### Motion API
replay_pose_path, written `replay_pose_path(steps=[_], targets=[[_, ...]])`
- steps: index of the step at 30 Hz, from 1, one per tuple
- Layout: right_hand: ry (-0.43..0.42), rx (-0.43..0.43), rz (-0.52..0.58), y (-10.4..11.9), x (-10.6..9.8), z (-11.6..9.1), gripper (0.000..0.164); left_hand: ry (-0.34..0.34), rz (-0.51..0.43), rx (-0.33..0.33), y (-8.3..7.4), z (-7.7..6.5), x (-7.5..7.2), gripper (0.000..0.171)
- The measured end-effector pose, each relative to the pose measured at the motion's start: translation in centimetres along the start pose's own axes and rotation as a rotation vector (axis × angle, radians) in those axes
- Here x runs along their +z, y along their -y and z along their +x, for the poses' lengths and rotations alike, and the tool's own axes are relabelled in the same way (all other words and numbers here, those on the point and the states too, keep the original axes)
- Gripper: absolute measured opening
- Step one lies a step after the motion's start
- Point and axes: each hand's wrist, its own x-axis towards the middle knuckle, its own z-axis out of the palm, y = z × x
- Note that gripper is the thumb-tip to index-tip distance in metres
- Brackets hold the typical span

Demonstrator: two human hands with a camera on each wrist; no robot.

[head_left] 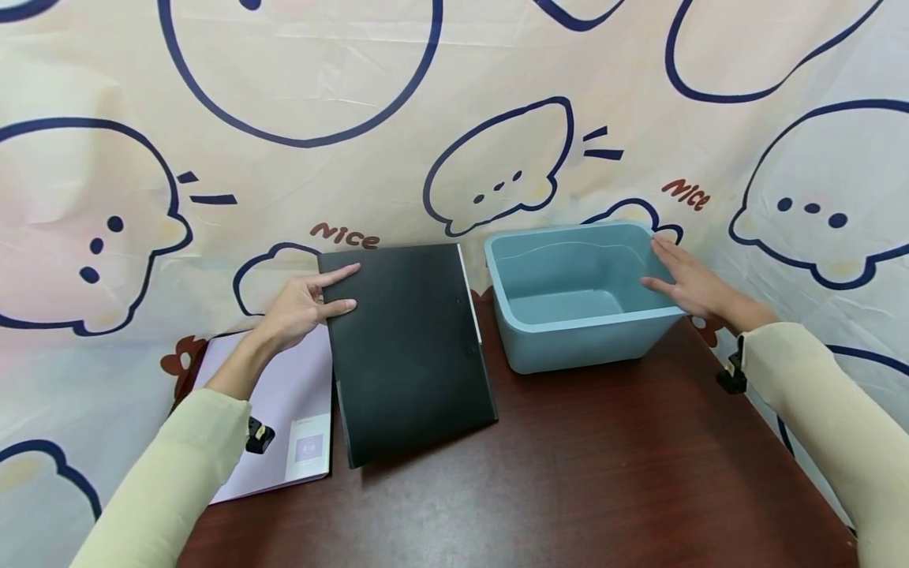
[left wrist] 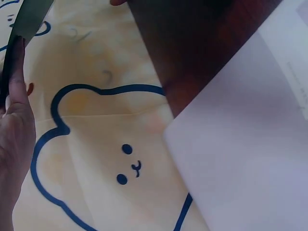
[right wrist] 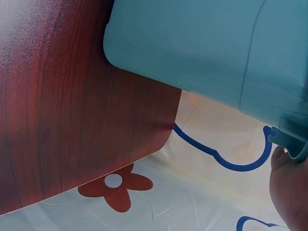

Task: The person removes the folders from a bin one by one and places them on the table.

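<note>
My left hand (head_left: 289,314) pinches a black folder (head_left: 408,347) by its left edge near the top corner, index finger and thumb on the front face. The folder stands tilted over the table, its lower edge nearer to me. In the left wrist view, the left hand (left wrist: 18,120) is at the folder (left wrist: 24,24), seen nearly edge-on. My right hand (head_left: 692,284) grips the right rim of a blue plastic bin (head_left: 582,347); its thumb lies over the inside. The right wrist view shows the bin's outer wall (right wrist: 192,43) and part of the right hand (right wrist: 288,187) under the rim.
A lilac folder (head_left: 270,394) with a pale label lies on the dark wooden table (head_left: 604,457), left of and partly behind the black one. A cartoon-printed cloth (head_left: 398,181) hangs behind and beside the table. The table's right edge runs below my right forearm.
</note>
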Motion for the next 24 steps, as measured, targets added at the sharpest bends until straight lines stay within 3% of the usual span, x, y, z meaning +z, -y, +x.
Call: replay_pose_path(steps=[10,24], targets=[[0.001,0.003,-0.005,0.1,0.0,0.2,0.090,0.052,-0.017,-0.032,1.9,0.7,1.7,0.062],[-0.001,-0.003,0.001,-0.2,0.1,0.3,0.090,0.130,-0.054,-0.138,3.8,1.7,3.0,0.063]])
